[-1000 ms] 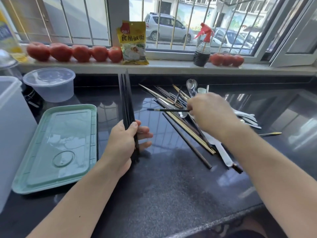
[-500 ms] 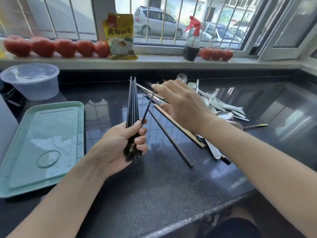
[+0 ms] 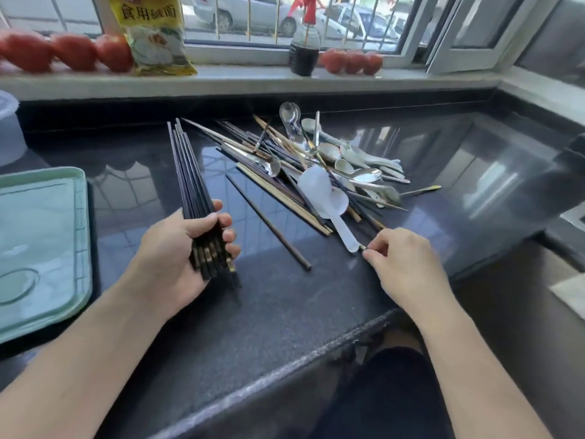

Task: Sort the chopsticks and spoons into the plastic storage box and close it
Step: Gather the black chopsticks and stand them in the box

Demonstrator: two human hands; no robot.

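Only green lid [image 3: 41, 248], nothing inside.

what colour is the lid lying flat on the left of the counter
Pale mint green. The lid shows in the head view, the only one given.

Left hand [image 3: 172, 255] gripping black chopsticks [image 3: 193, 188]; right hand [image 3: 408, 264] pinching chopstick tip

Home kitchen: dark polished stone surface [image 3: 285, 312] below barred window; tomatoes [image 3: 72, 52], food packet [image 3: 152, 33], dark sauce bottle [image 3: 304, 55] on sill; spoons and chopsticks heap [image 3: 316, 166] toward surface's far edge.
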